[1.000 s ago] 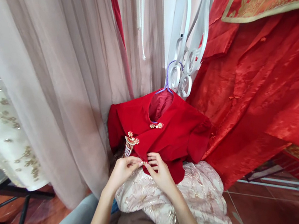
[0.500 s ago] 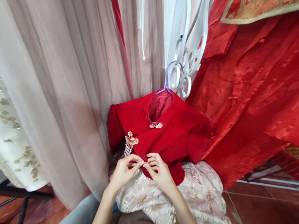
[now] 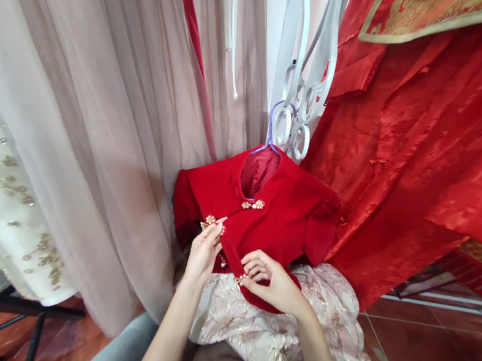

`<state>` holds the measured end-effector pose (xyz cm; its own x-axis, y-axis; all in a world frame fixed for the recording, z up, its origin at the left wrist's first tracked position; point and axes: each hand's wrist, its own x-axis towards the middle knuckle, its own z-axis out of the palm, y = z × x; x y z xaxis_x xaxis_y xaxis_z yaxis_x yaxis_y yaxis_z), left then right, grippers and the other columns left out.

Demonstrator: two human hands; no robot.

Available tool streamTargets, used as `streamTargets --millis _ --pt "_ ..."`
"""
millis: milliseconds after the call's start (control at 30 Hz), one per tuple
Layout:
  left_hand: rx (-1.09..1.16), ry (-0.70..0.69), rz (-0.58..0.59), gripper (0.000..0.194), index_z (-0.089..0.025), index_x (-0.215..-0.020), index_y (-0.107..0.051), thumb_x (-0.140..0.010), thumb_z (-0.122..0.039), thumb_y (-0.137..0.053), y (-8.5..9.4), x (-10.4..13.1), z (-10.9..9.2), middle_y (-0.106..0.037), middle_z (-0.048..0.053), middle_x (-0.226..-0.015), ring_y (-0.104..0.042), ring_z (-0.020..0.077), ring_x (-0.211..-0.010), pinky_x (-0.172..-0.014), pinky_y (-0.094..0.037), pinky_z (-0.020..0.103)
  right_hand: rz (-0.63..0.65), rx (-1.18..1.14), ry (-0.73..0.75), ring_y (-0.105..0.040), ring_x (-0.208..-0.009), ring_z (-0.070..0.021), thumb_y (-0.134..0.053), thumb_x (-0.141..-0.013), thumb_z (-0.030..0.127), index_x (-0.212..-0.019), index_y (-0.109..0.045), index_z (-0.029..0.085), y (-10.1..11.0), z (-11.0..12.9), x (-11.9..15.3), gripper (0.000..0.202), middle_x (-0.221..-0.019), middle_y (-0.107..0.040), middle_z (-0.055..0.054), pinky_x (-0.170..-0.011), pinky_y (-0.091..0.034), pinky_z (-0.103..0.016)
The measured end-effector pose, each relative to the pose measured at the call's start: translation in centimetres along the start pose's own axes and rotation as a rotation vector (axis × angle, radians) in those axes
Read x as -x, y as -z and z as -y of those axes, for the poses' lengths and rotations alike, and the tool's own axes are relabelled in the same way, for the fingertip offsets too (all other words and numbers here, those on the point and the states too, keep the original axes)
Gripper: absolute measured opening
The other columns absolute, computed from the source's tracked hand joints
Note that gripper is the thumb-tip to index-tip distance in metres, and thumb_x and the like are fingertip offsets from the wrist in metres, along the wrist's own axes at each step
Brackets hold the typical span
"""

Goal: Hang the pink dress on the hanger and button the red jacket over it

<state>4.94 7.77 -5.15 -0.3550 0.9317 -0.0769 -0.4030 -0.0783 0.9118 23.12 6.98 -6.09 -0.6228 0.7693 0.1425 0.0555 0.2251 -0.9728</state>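
Observation:
A short-sleeved red velvet jacket (image 3: 284, 213) hangs on a purple hanger (image 3: 271, 128). A pair of jewelled flower buttons (image 3: 253, 205) joins its neckline. My left hand (image 3: 202, 254) is closed in a pinch at the jewelled flower clasp (image 3: 222, 229) on the front, covering most of its tassel. My right hand (image 3: 274, 283) pinches the jacket's lower front flap beside another flower button (image 3: 241, 280), drawing the flap away to the right. Between the hands the flap's edge is lifted, and a small bead ornament (image 3: 223, 261) shows underneath.
A white and pink floral brocade skirt (image 3: 279, 336) lies over my lap below the jacket. Pale tulle curtains of fabric (image 3: 99, 87) hang at left, red satin garments (image 3: 413, 155) at right. A white scrolled metal stand (image 3: 292, 77) holds the hanger. Black metal legs (image 3: 35, 337) stand at lower left.
My hands have parted from the lower front edge. The left moved up to the tasselled clasp; the right moved slightly down and right with the flap, which now stands apart from the layer below.

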Motion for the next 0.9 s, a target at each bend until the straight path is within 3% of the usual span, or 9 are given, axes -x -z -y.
streamTargets --millis 200,267,367,433,533,667,767,900 --pt "-0.002 0.054 -0.061 0.044 -0.021 -0.108 -0.064 -0.069 -0.038 -0.072 0.0 0.2 0.3 -0.07 0.005 -0.098 -0.066 0.0127 -0.079 -0.067 -0.049 0.022 -0.009 0.005 0.0 -0.058 -0.077 -0.0124 -0.064 -0.077 0.025 -0.098 -0.055 0.022 -0.3 -0.1 -0.1 0.023 -0.086 -0.058 0.0 -0.068 -0.051 -0.025" --pt "-0.032 0.006 -0.157 0.047 -0.018 -0.106 -0.062 -0.067 -0.042 -0.073 -0.1 0.4 0.6 -0.068 0.006 -0.09 -0.063 0.0106 -0.068 -0.06 -0.048 0.021 0.001 0.001 -0.006 -0.058 -0.078 -0.0127 -0.064 -0.077 0.024 -0.097 -0.055 0.021 0.2 0.3 0.1 0.022 -0.086 -0.058 0.0 -0.069 -0.05 -0.025" --pt "-0.203 -0.284 -0.397 0.049 -0.017 -0.106 -0.055 -0.07 -0.046 -0.07 -0.3 0.7 0.5 -0.061 0.004 -0.09 -0.056 0.008 -0.06 -0.055 -0.045 0.021 0.057 -0.009 -0.028 -0.057 -0.078 -0.0125 -0.062 -0.076 0.02 -0.095 -0.055 0.021 1.4 0.9 0.7 0.021 -0.085 -0.057 0.0 -0.071 -0.049 -0.026" --pt "-0.421 -0.557 -0.424 0.039 -0.019 -0.104 -0.055 -0.076 -0.042 -0.066 -0.8 0.9 -0.4 -0.057 0.004 -0.094 -0.055 0.0101 -0.067 -0.062 -0.048 0.024 0.121 -0.018 -0.049 -0.057 -0.077 -0.0122 -0.062 -0.075 0.017 -0.093 -0.054 0.02 2.2 1.3 1.1 0.02 -0.083 -0.056 0.001 -0.072 -0.049 -0.026" --pt "-0.91 -0.89 -0.152 0.018 -0.023 -0.097 -0.063 -0.083 -0.035 -0.059 -2.4 0.8 -3.0 -0.057 0.007 -0.107 -0.055 0.0189 -0.097 -0.088 -0.045 0.036 0.191 -0.026 -0.088 -0.056 -0.076 -0.0118 -0.062 -0.074 0.014 -0.09 -0.053 0.019 3.0 1.7 1.6 0.019 -0.083 -0.056 0.001 -0.072 -0.048 -0.026" --pt "-1.382 -1.178 0.125 0.021 -0.024 -0.102 -0.066 -0.086 -0.032 -0.056 -5.2 -0.3 -6.0 -0.041 0.01 -0.14 -0.039 0.0292 -0.125 -0.107 -0.025 0.055 0.194 -0.032 -0.098 -0.056 -0.077 -0.0112 -0.061 -0.074 0.011 -0.091 -0.051 0.019 3.3 1.7 1.7 0.021 -0.085 -0.055 0.001 -0.073 -0.046 -0.026" --pt "-1.553 -1.301 0.248 0.018 -0.02 -0.092 -0.069 -0.087 -0.03 -0.055 -6.4 -1.5 -7.0 -0.039 0.011 -0.144 -0.04 0.0311 -0.125 -0.111 -0.013 0.062 0.179 -0.027 -0.097 -0.056 -0.077 -0.0112 -0.062 -0.074 0.012 -0.092 -0.051 0.019 3.2 1.7 1.7 0.022 -0.086 -0.055 0.001 -0.072 -0.046 -0.026" --pt "-1.556 -1.324 0.44 0.017 -0.02 -0.085 -0.068 -0.087 -0.03 -0.054 -6.3 -2.5 -7.8 -0.051 0.008 -0.133 -0.046 0.0279 -0.119 -0.111 -0.003 0.066 0.176 -0.027 -0.098 -0.056 -0.077 -0.0116 -0.063 -0.075 0.016 -0.091 -0.051 0.019 3.3 1.6 1.6 0.02 -0.086 -0.055 0.001 -0.073 -0.046 -0.027"
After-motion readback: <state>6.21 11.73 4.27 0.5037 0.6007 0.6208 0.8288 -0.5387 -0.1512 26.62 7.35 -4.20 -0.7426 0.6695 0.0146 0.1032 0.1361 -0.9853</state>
